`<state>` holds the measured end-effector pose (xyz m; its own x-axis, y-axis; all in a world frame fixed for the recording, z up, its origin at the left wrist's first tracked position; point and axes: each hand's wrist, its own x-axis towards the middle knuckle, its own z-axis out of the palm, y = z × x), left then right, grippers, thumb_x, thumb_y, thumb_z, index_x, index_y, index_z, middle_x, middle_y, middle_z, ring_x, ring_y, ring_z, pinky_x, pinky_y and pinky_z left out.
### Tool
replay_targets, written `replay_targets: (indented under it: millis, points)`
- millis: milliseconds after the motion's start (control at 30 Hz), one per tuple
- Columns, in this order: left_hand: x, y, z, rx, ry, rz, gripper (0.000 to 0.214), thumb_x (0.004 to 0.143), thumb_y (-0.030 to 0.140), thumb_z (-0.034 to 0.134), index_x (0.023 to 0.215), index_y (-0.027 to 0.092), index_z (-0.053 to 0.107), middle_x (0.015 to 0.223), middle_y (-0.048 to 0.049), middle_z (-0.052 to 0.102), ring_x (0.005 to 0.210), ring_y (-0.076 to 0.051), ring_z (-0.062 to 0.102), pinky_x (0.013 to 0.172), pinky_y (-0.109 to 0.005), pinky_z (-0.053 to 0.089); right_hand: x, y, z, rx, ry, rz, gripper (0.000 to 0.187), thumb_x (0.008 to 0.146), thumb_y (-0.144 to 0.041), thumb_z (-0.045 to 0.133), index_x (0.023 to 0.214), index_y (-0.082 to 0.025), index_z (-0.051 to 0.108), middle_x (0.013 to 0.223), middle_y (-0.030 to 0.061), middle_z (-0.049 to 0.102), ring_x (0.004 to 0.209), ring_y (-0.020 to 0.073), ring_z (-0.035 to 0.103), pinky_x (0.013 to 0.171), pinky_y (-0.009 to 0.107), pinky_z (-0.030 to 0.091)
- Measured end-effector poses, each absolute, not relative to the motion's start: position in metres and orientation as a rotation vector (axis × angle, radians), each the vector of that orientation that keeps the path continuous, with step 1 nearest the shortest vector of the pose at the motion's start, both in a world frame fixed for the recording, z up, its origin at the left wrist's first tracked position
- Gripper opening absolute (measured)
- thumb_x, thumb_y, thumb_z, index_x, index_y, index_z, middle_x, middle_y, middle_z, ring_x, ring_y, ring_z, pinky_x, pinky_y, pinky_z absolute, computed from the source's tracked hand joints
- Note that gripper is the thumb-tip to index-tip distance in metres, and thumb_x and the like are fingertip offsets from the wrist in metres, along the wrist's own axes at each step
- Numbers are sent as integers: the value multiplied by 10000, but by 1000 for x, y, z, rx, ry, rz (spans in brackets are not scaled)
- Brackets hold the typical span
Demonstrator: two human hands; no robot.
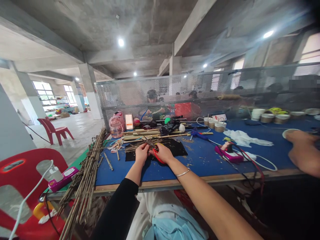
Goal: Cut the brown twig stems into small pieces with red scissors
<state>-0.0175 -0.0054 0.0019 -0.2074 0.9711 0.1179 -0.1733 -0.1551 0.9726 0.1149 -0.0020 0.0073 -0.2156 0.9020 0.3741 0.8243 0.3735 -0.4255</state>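
My right hand (164, 154) is wrapped round the red handles of a pair of scissors (158, 157), whose metal blades point away and to the left. Close beside it, my left hand (141, 153) is closed near the blades; its fingers hide what they hold. Thin brown twigs (133, 146) lie just beyond the hands on a black cloth (178, 148). Behind these, thicker pale sticks (140, 134) are stacked across the blue table (200, 160). A few short cut pieces of stick (108, 162) lie to the left.
A long bundle of twigs (86, 173) overhangs the table's left edge. A blue glue gun (198, 134), a purple power strip (228, 154) with cables and white plastic (246, 137) are on the right. Another person's arm (303, 150) reaches in there. A perforated metal screen (120, 93) stands behind.
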Motion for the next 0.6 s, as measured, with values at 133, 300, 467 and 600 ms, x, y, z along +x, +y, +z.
replay_targets:
  millis: [133,300,467,600]
  points:
    - [-19,-2,-2,1059,1133,1541,297,668,319,648,875,107,661,581,3,577,429,-49,426,424,-173,356,115,-3,8,-1511,-2076,223,469,732,-619,502,915,-190,546,911,48,613,814,176,581,629,235,358]
    - [-21,2,-7,1085,1069,1537,282,628,336,674,798,110,675,600,-3,585,428,-46,407,426,-182,336,115,-1,6,-1456,-2104,83,501,713,-624,516,931,-174,528,952,74,595,889,197,557,690,259,365]
    - [-20,2,-6,1009,942,1510,325,591,343,703,809,106,669,644,-20,606,447,-43,426,436,-175,327,114,0,4,-1461,-2092,18,535,708,-632,514,961,-160,516,987,91,583,953,211,535,740,274,361]
    - [-20,2,-5,1030,968,1510,364,581,366,707,824,98,673,636,-22,609,426,-33,394,416,-173,303,114,-2,6,-1441,-2109,76,501,722,-625,506,939,-173,515,941,74,601,879,192,563,696,257,366]
